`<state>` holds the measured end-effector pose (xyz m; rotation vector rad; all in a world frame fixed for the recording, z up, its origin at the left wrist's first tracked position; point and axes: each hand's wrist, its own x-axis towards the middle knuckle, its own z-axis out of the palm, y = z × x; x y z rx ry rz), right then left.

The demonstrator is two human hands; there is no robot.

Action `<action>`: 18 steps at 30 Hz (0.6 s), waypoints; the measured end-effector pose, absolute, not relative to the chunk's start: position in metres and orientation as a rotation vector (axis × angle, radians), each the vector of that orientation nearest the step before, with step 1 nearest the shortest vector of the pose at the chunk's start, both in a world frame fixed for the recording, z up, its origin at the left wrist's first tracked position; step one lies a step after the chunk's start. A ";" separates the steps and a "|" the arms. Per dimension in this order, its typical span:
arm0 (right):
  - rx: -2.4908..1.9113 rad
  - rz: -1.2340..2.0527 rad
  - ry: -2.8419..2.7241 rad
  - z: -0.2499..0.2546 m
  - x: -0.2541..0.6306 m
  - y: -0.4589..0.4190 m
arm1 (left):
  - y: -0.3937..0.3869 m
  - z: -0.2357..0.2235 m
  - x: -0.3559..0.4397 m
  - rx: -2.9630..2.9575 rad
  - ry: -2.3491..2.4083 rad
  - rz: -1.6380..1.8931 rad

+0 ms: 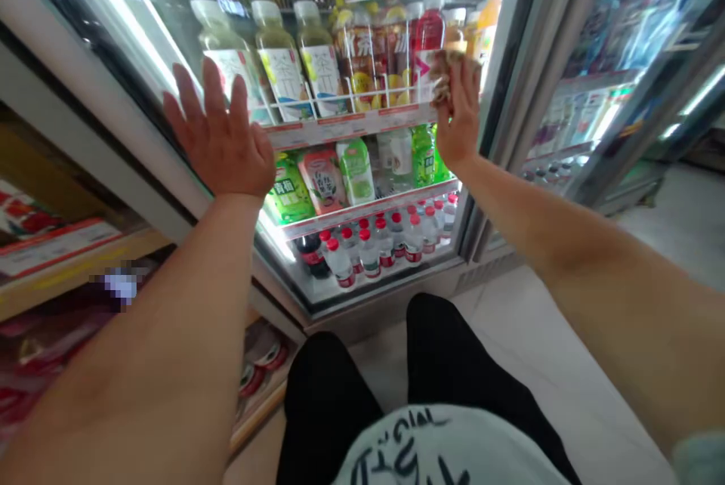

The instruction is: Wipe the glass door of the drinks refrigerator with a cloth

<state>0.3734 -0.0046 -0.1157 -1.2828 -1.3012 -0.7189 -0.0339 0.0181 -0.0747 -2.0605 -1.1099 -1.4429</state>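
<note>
I stand before an open drinks fridge. My left hand (218, 134) is flat and spread against the glass door (113, 54) swung out to the left. My right hand (456, 111) reaches to the right end of the upper shelf (351, 125) and is wrapped round a bottle with a pale orange label (447, 66), next to a red drink bottle (429, 35). Green tea bottles (280, 58) and amber tea bottles (362, 47) fill the same shelf.
The middle shelf holds green and pink juice bottles (322, 179). The bottom holds several small red-capped water bottles (385, 239). A second fridge (612, 69) stands to the right. Store shelves with red packets (50, 243) run along my left. Pale floor tiles (566, 364) lie below.
</note>
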 end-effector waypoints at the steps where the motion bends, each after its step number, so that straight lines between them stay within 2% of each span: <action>1: -1.276 -0.733 -1.376 -0.131 0.368 -0.011 | 0.018 -0.074 -0.033 -2.073 -1.113 -1.446; 4: -1.254 -0.748 -1.405 -0.151 0.372 -0.017 | 0.017 -0.075 -0.033 -2.068 -1.113 -1.412; 8: -1.297 -0.765 -1.120 -0.096 0.389 0.013 | 0.028 -0.076 -0.033 -1.983 -1.145 -1.372; 11: -1.323 -0.822 -1.155 -0.070 0.370 0.022 | 0.039 -0.077 -0.035 -1.938 -1.140 -1.346; 16: -1.200 -0.940 -1.735 -0.113 0.315 -0.024 | 0.037 -0.080 -0.039 -1.790 -1.080 -1.120; 18: -1.161 -0.904 -1.830 -0.107 0.310 -0.032 | 0.030 -0.081 -0.038 -1.678 -1.028 -1.021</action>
